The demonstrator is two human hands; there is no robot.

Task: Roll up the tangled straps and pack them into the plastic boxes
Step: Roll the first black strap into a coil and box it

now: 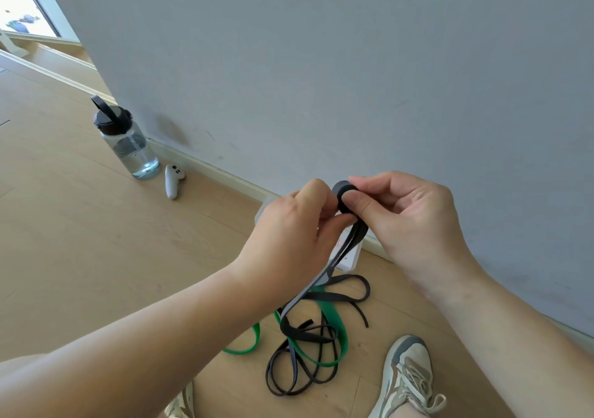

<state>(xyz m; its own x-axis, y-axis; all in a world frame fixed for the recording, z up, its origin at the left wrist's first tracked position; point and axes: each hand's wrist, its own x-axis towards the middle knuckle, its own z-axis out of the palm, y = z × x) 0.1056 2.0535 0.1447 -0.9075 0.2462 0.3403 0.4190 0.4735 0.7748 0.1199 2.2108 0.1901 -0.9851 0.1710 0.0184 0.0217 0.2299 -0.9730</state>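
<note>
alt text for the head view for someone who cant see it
The left hand and right hand pinch a roll of black strap; its loose end trails into a tangle with a green strap on the floor. A water bottle stands by the wall.

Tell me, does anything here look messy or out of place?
Yes: the black strap and green strap lie tangled in loose loops on the floor. A white controller lies beside the water bottle. Nothing looks spilled or broken.

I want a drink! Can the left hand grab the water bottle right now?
Probably not yet: the left hand pinches the black strap together with the right hand, and the water bottle stands off by the wall. It would need to let go first.
</note>
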